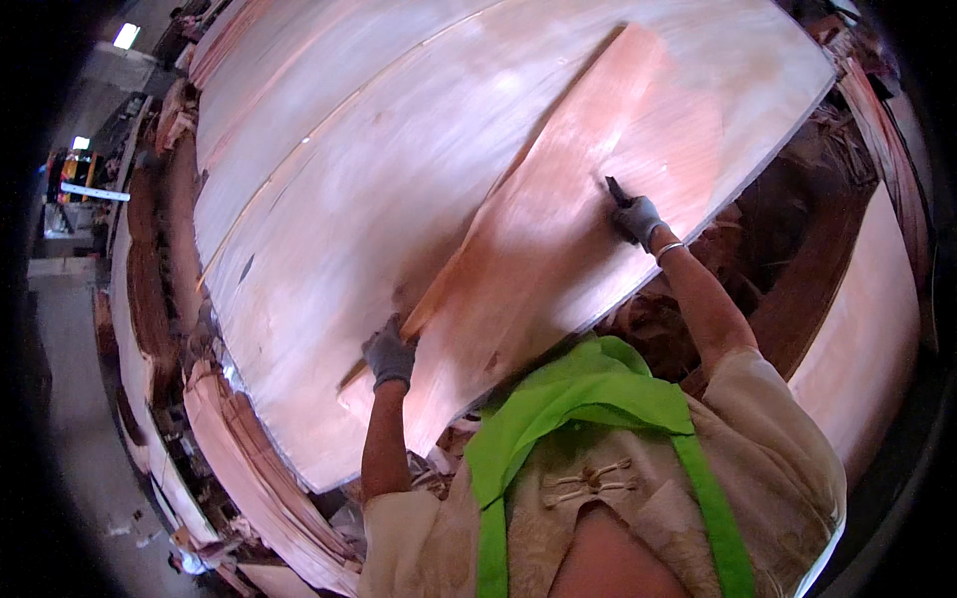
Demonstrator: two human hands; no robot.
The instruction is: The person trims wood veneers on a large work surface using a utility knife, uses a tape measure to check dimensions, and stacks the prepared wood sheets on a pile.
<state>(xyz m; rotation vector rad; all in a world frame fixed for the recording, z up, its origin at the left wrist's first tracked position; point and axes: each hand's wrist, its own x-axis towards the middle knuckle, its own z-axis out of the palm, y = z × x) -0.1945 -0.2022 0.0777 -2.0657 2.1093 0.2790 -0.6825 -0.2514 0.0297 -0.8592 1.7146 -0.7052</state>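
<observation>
A long pinkish-orange wood veneer strip [588,130] lies slantwise over a large pale veneer sheet [349,199]. My left hand [389,356], in a grey glove, grips the left edge of the strip near its lower end, where the edge lifts and curls. My right hand [639,219], also gloved in grey, is closed round a short black hand tool [615,189] over the right part of the veneer. The tool's tip points up and left; its exact kind is not clear.
A thin pale wood sliver [304,142] runs across the left of the sheet. Veneer stacks [239,453] stand along the left, and a curved veneer pile [862,329] is at the right. Torn scraps [718,254] lie below the sheet's right edge.
</observation>
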